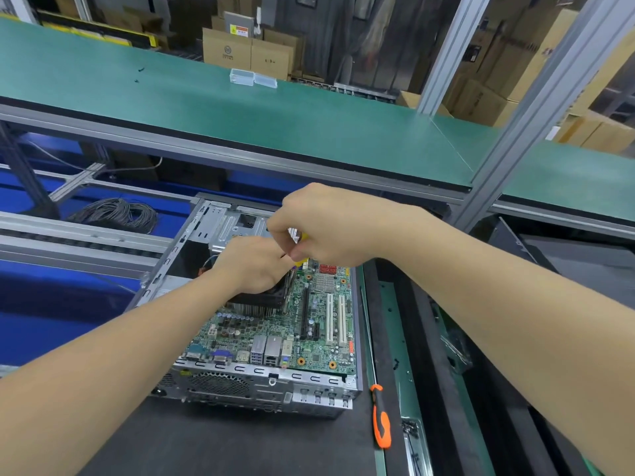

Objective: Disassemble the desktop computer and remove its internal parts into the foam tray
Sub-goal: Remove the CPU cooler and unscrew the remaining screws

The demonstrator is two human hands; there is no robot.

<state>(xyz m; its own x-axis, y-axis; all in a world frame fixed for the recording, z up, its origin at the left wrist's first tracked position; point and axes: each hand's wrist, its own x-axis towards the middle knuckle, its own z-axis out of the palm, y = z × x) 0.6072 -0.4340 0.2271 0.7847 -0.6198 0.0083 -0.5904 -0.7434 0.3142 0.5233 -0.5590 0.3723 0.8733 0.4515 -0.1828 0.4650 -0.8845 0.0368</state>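
1. One green shelf (pixel 240 108) is running across the top, with both ends cut off. The cardboard boxes (pixel 226 49) behind it are showing a round logo and a warning sticker, but the text is unreadable.
2. The open computer case (pixel 261 389) is lying on a black mat (pixel 206 448) with its rear ports facing the camera. Both hands are blocking its far end.
3. A dark foam tray (pixel 388 321) is sitting just beside the case on the right and running out of frame. Its contents are hard to make out.
4. The motherboard (pixel 319 324) is sitting inside the case, and its print is too small to read.
5. The right hand (pixel 330 228) is pinching a yellow piece (pixel 301 260), mostly hidden, identity unclear.
6. The left hand (pixel 251 266) is resting over the cooler with its fingers hidden, so I cannot tell its grip.
7. The black cooler (pixel 264 300) is sitting on the motherboard, its top hiding under the left hand.
8. An orange screwdriver (pixel 381 420) is lying just right of the case.
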